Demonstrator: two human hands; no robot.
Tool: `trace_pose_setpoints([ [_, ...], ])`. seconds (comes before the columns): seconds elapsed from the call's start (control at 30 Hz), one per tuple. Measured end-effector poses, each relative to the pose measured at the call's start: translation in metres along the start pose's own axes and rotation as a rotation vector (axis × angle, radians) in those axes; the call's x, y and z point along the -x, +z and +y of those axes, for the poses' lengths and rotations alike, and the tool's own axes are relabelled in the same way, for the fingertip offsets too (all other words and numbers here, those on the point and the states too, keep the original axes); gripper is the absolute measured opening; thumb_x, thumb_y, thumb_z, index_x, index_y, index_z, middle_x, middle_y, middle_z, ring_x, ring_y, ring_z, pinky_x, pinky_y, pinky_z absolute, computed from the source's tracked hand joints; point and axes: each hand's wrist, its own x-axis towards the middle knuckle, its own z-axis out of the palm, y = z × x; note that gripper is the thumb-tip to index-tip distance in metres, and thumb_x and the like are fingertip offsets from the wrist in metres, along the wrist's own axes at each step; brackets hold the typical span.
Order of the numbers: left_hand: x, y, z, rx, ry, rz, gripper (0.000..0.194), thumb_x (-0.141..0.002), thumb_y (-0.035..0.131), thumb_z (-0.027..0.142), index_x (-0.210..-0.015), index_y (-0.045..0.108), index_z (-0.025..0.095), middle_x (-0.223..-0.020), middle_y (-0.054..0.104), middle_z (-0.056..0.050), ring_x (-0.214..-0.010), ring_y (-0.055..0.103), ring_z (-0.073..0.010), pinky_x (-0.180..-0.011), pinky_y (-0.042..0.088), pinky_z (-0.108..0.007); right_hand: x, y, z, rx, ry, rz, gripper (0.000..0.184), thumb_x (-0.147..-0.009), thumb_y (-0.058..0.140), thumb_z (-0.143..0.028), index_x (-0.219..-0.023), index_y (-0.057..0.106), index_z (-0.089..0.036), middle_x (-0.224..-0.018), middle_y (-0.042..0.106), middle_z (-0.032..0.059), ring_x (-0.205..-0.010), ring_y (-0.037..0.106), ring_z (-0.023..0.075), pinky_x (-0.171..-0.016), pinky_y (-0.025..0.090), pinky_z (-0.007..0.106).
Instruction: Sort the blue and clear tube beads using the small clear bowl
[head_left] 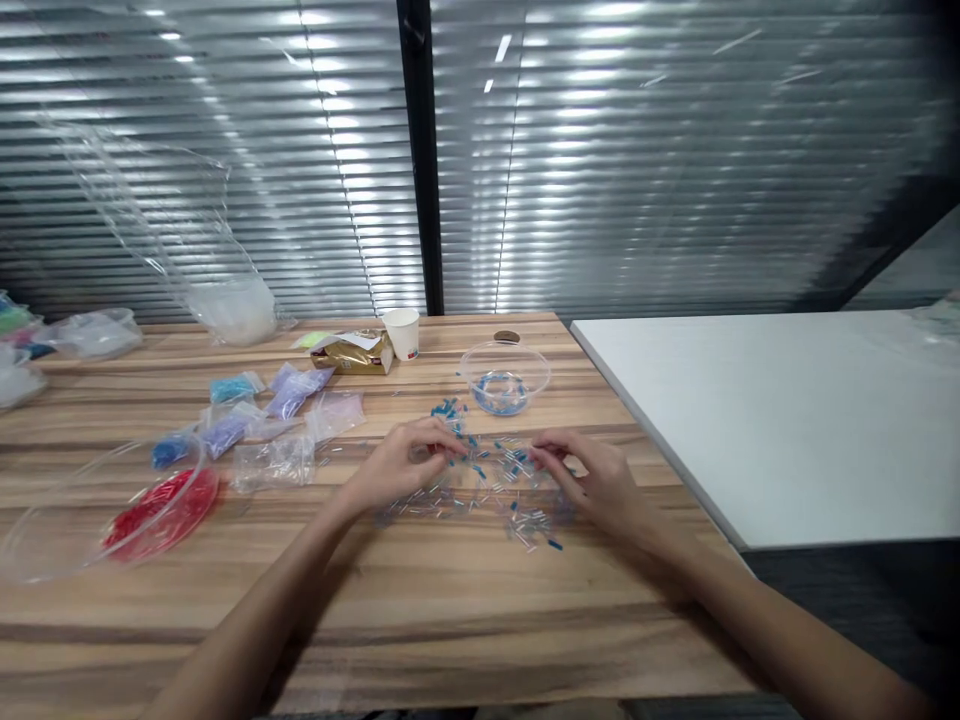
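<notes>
While blue and clear tube-shaped beads [517,457] lay scattered in front of the clear plastic bowl [538,380], the left hand [401,460] worked forward-left of it and the right hand [601,480] forward-right, fingertips close to thumbs; whether either pinched a bead could not be told.

Clear pieces [534,522]: short, slim and see-through, some looking pinkish; they are lying scattered in a loose spread toward the right edge of the surface [450,620], well in from its near edge.
Blue pieces [448,408]: short and slim; they are lying among the clear ones, with a small cluster sitting toward the far edge.
Clear bowl [536,378]: standing upright near the far right corner, holding more blue pieces at its bottom.
</notes>
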Motion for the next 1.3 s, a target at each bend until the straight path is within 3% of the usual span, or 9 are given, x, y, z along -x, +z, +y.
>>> trace_pose_setpoints([
  [0.13,0.002,0.024,0.016,0.332,-0.131,0.14,0.026,-0.087,0.052,0.03,-0.106,0.064,0.018,-0.107,0.065,-0.007,-0.098,0.059,-0.02,-0.09,0.045,-0.036,-0.002,-0.004,-0.012,0.017,-0.065,0.057,0.011,-0.087,0.053,-0.016,-0.094,0.059,-0.021,-0.078,0.069,0.0029,-0.066,0.066,0.0149,-0.061,0.053,0.024],
  [0.23,0.008,0.046,0.025,0.742,-0.256,0.083,0.038,-0.088,0.053,0.039,-0.121,0.056,0.02,-0.12,0.06,-0.007,-0.11,0.056,-0.0209,-0.1,0.04,-0.039,-0.004,-0.007,-0.022,-0.016,-0.136,0.056,0.014,-0.087,0.051,-0.012,-0.095,0.058,-0.021,-0.077,0.069,0.0026,-0.068,0.065,0.0145,-0.061,0.052,0.024],
  [0.4,0.017,0.071,0.034,1.289,-0.386,-0.094,0.04,-0.082,0.062,0.044,-0.108,0.061,0.014,-0.115,0.063,-0.012,-0.113,0.055,-0.0243,-0.106,0.036,-0.041,0.0,0.002,-0.029,-0.086,-0.172,0.046,0.015,-0.087,0.049,-0.011,-0.095,0.057,-0.021,-0.079,0.067,0.0037,-0.075,0.065,0.0152,-0.07,0.053,0.027],
  [0.47,0.019,0.075,0.035,1.378,-0.424,-0.078,0.032,-0.082,0.065,0.04,-0.101,0.062,0.014,-0.112,0.064,-0.012,-0.113,0.055,-0.0241,-0.107,0.036,-0.04,0.002,0.008,-0.028,-0.095,-0.141,0.023,0.014,-0.087,0.05,-0.011,-0.096,0.057,-0.02,-0.084,0.067,0.0052,-0.081,0.064,0.0159,-0.074,0.053,0.029],
  [0.6,0.017,0.072,0.037,1.338,-0.438,0.076,0.02,-0.084,0.062,0.027,-0.1,0.064,0.014,-0.115,0.062,-0.008,-0.12,0.05,-0.0219,-0.109,0.034,-0.036,0.003,0.011,-0.024,-0.086,-0.13,-0.007,0.017,-0.088,0.051,-0.012,-0.1,0.056,-0.021,-0.094,0.067,0.0067,-0.095,0.062,0.0179,-0.084,0.05,0.035],
  [0.8,0.015,0.068,0.035,1.337,-0.481,0.076,0.041,-0.073,0.072,0.013,-0.113,0.063,0.013,-0.116,0.063,-0.008,-0.112,0.056,-0.0187,-0.106,0.038,-0.031,0.001,0.009,-0.02,-0.094,-0.146,-0.003,0.014,-0.088,0.051,-0.012,-0.098,0.055,-0.02,-0.095,0.067,0.0071,-0.097,0.062,0.018,-0.085,0.048,0.035],
  [1.07,0.015,0.072,0.033,1.325,-0.549,0.201,0.053,-0.058,0.084,0.014,-0.107,0.065,0.009,-0.089,0.071,-0.008,-0.084,0.065,-0.0141,-0.083,0.05,-0.021,0.004,0.015,-0.021,-0.13,-0.15,-0.08,0.015,-0.09,0.049,-0.013,-0.101,0.054,-0.02,-0.095,0.067,0.0064,-0.098,0.062,0.0175,-0.086,0.048,0.034],
  [1.3,0.015,0.069,0.039,1.321,-0.572,0.22,0.054,-0.052,0.088,0.015,-0.101,0.066,0.01,-0.089,0.071,-0.009,-0.078,0.067,-0.0156,-0.075,0.053,-0.023,0.005,0.013,-0.021,-0.114,-0.126,-0.069,0.016,-0.091,0.047,-0.015,-0.105,0.052,-0.021,-0.102,0.067,0.0074,-0.096,0.063,0.0172,-0.082,0.051,0.031],
])
